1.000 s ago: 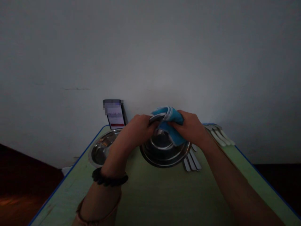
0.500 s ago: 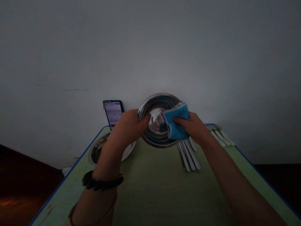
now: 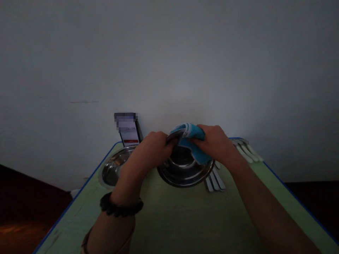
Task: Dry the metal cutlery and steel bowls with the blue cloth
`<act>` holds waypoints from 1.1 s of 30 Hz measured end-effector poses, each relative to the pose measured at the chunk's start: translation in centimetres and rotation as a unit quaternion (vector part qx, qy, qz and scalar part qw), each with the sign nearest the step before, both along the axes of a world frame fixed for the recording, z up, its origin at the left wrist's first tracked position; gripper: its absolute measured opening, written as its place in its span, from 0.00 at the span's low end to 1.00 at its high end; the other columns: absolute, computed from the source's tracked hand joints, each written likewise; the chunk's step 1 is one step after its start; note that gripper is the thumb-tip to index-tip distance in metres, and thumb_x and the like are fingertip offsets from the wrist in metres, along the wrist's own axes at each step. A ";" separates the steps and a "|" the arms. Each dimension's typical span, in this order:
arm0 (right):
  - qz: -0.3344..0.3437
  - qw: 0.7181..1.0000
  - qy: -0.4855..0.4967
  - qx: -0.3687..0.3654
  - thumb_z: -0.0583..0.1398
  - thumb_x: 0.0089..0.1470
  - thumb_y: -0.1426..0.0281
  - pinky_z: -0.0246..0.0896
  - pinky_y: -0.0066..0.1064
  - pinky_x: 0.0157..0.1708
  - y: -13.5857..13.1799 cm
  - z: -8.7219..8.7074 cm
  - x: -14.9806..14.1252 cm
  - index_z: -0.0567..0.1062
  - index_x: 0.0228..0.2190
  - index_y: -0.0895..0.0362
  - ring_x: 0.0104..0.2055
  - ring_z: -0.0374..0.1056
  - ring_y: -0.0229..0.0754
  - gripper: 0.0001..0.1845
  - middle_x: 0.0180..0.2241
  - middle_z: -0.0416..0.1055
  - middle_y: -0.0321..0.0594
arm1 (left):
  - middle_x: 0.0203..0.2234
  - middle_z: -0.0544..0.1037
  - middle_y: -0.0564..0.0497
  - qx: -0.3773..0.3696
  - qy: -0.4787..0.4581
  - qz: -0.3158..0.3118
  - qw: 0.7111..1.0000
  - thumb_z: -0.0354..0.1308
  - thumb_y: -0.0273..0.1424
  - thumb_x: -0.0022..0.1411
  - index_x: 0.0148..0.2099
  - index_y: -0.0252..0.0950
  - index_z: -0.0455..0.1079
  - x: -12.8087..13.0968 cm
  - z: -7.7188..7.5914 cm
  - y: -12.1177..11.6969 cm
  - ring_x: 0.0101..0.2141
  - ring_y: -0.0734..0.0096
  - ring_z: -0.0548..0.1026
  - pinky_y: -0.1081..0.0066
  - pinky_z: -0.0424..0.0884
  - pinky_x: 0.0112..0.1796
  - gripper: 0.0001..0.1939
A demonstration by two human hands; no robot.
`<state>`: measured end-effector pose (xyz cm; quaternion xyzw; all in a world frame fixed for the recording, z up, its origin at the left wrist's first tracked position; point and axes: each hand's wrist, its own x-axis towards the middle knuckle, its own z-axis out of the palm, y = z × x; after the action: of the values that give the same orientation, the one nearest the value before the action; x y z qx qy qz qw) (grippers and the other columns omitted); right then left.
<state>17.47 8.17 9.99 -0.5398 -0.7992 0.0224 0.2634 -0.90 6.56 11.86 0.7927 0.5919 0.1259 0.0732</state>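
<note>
My left hand grips the far-left rim of a steel bowl, which is tipped with its hollow toward me above the green table. My right hand is closed on a blue cloth that is folded over the bowl's far rim and hangs into it. A dark bead bracelet is on my left wrist.
A second steel bowl sits at the back left of the table. A phone leans on the wall behind it. Several pieces of cutlery lie right of the held bowl, with more cutlery at the back right corner.
The bowl, raised and upright facing me half a second ago, has come back down and tipped flatter. The cloth has moved from the bowl's inside to its far rim.
</note>
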 end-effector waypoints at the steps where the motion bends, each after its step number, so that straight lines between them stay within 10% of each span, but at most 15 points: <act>1: -0.019 0.999 0.036 0.012 0.57 0.48 0.58 0.54 0.32 0.28 0.3 -0.3 0.0 0.73 0.27 0.57 0.29 0.67 0.44 0.14 0.27 0.73 0.43 | 0.11 0.66 0.48 0.009 0.005 0.012 1.000 0.42 0.41 0.59 0.22 0.33 0.71 0.0 0.1 0.1 0.16 0.67 0.66 0.70 0.54 0.21 0.24; 7: -0.085 0.919 0.382 -0.042 0.54 0.46 0.49 0.55 0.30 0.24 2.0 -3.0 -0.2 0.71 0.21 0.59 0.24 0.63 0.39 0.25 0.20 0.68 0.39 | 0.16 0.71 0.44 0.111 -0.086 0.132 0.981 0.40 0.44 0.59 0.26 0.31 0.72 0.0 0.6 0.8 0.21 0.63 0.70 0.69 0.57 0.22 0.27; 12: -0.018 0.831 0.535 -0.151 0.59 0.43 0.55 0.61 0.33 0.31 2.2 -4.7 -1.3 0.74 0.32 0.59 0.30 0.67 0.41 0.21 0.29 0.73 0.40 | 0.19 0.74 0.47 0.083 -0.163 0.096 0.978 0.41 0.43 0.59 0.28 0.32 0.72 -0.6 0.2 1.0 0.25 0.64 0.72 0.72 0.61 0.23 0.24; 24: 0.011 0.975 0.220 -0.040 0.58 0.47 0.61 0.59 0.34 0.30 0.8 -0.7 1.9 0.75 0.30 0.59 0.30 0.67 0.43 0.14 0.28 0.74 0.41 | 0.35 0.77 0.47 0.137 -0.241 -0.058 0.959 0.51 0.31 0.57 0.46 0.34 0.68 -0.3 -0.6 0.7 0.34 0.67 0.74 0.70 0.69 0.33 0.15; 33: 0.031 0.982 0.180 0.040 0.55 0.51 0.59 0.55 0.29 0.26 -1.0 0.9 0.5 0.74 0.29 0.58 0.26 0.64 0.38 0.15 0.25 0.71 0.38 | 0.37 0.74 0.48 0.191 -0.325 -0.138 0.916 0.52 0.25 0.57 0.41 0.35 0.69 0.2 0.0 0.3 0.38 0.70 0.72 0.70 0.69 0.40 0.09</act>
<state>17.93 7.12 10.94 -0.4907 -0.7556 0.0958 0.4233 -0.74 6.91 11.90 0.7809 0.3849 0.4758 0.1255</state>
